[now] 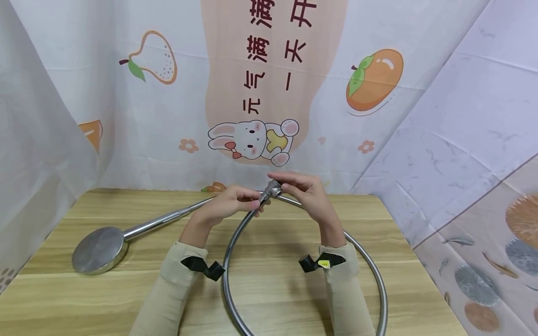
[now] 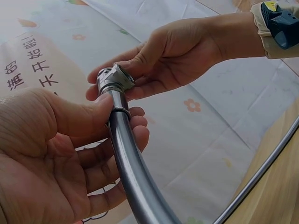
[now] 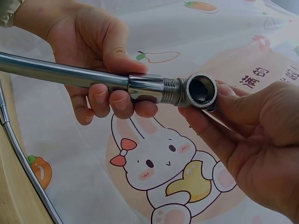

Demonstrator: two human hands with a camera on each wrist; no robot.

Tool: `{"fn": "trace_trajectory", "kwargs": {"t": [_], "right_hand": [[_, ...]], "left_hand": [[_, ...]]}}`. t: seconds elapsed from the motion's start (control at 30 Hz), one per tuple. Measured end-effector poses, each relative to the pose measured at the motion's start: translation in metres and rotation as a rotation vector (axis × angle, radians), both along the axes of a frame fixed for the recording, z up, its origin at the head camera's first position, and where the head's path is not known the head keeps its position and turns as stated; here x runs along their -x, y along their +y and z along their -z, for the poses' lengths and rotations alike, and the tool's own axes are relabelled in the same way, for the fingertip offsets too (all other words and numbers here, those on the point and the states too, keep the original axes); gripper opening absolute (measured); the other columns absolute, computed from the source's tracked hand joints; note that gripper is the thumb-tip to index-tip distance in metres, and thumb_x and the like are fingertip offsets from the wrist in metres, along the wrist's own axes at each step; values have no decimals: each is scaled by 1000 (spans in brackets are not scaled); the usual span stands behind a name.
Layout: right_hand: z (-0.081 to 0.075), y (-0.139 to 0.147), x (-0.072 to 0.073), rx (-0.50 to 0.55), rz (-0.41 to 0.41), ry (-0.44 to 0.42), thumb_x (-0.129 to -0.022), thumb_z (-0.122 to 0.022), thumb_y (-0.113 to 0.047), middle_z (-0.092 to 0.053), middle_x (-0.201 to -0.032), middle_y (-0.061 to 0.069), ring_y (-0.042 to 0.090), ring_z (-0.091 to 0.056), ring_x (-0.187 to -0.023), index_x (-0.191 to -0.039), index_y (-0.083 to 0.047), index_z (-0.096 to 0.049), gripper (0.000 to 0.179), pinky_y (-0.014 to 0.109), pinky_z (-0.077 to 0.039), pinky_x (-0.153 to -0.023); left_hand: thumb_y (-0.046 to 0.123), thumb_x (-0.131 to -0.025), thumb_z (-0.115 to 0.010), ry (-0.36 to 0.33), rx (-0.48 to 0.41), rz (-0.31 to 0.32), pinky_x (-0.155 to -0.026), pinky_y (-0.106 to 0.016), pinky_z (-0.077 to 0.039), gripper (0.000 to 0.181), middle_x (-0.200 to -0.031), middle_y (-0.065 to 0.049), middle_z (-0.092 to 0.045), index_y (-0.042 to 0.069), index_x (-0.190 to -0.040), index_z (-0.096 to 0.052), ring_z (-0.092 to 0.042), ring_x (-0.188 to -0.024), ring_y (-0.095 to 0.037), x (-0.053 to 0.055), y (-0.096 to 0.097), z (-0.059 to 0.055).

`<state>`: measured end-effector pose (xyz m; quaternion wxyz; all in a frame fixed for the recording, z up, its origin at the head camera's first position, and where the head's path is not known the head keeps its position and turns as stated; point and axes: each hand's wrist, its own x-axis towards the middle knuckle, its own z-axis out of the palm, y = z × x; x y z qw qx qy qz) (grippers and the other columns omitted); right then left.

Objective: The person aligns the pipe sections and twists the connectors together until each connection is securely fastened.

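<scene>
My left hand (image 1: 227, 204) grips the end of a grey metal shower hose (image 1: 227, 275), thumb on one side and fingers on the other. A smooth silver end nut (image 3: 145, 85) caps that hose end, under the left thumb. Exposed threads (image 3: 168, 90) show between the nut and a short metal tee-like fitting (image 3: 202, 89). My right hand (image 1: 310, 195) pinches the fitting from its far side between thumb and fingers. The fitting's round threaded opening faces the camera in the right wrist view. Both hands hold these parts raised above the table's far edge.
A shower head (image 1: 100, 250) with a round face and long chrome handle (image 1: 157, 224) lies on the wooden table (image 1: 290, 284) at left. The hose loops around both forearms toward the near edge. A printed white curtain (image 1: 168, 116) hangs behind.
</scene>
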<state>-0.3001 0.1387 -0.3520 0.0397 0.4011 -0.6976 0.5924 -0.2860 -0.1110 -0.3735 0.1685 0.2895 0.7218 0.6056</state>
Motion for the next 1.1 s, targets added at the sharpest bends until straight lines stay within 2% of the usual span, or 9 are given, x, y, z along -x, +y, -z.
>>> {"fn": "trace_trajectory", "kwargs": {"t": [0.1, 0.27, 0.4, 0.53, 0.77, 0.83, 1.0, 1.1], "right_hand": [[-1, 1, -1, -7, -6, -8, -100, -59, 0, -73, -124, 10, 13, -69, -107, -125, 7, -68, 27, 29, -57, -97], [0, 1, -1, -2, 9, -32, -100, -61, -2, -72, -123, 16, 13, -70, -105, -123, 7, -69, 26, 28, -58, -95], [1, 1, -2, 9, 26, -49, -99, -64, -3, -72, -123, 16, 12, -71, -103, -122, 8, -69, 26, 28, -58, -94], [1, 0, -2, 17, 53, -70, -97, -65, -3, -75, -119, 9, 12, -72, -99, -121, 7, -70, 26, 28, -60, -92], [1, -1, -2, 23, 87, -113, -95, -69, -2, -77, -102, -7, 9, -71, -91, -118, 10, -69, 26, 28, -61, -90], [1, -1, -2, 18, 88, -109, -95, -69, -2, -77, -105, -4, 9, -71, -92, -119, 8, -69, 26, 29, -61, -89], [1, -2, -1, 4, 75, -89, -98, -65, -2, -75, -118, 6, 12, -71, -95, -122, 4, -70, 26, 40, -62, -88], [0, -2, -1, 8, 53, -82, -98, -63, -1, -73, -120, 14, 13, -72, -95, -123, 6, -69, 26, 41, -62, -88]], "left_hand": [[10, -105, -56, -3, -3, 6, -88, -33, -58, 28, -106, -18, -72, -9, -122, -67, -69, -93, -19, 0, 0, 0], [9, -103, -58, 3, -9, 4, -87, -33, -58, 26, -105, -21, -72, -9, -120, -68, -69, -90, -18, 0, 0, 1], [8, -100, -64, -2, -11, -28, -87, -33, -58, 22, -98, -14, -74, -6, -116, -71, -70, -87, -18, 1, 1, 3], [9, -97, -68, -8, 1, -75, -85, -33, -57, 23, -93, -6, -73, -4, -115, -72, -71, -85, -17, 0, 2, 4], [10, -95, -71, -14, 19, -117, -83, -31, -57, 27, -91, -6, -73, -5, -118, -72, -71, -84, -17, 0, 3, 3], [10, -96, -70, -14, 19, -118, -84, -32, -57, 28, -91, -4, -73, -6, -119, -71, -71, -84, -18, 0, 2, 3], [10, -96, -70, 0, 10, -117, -83, -33, -57, 28, -93, -5, -73, -5, -119, -71, -71, -86, -19, 0, 0, 3], [9, -96, -70, -4, 1, -106, -83, -34, -57, 26, -94, -6, -72, -4, -118, -71, -71, -86, -20, 1, 0, 3]]}}
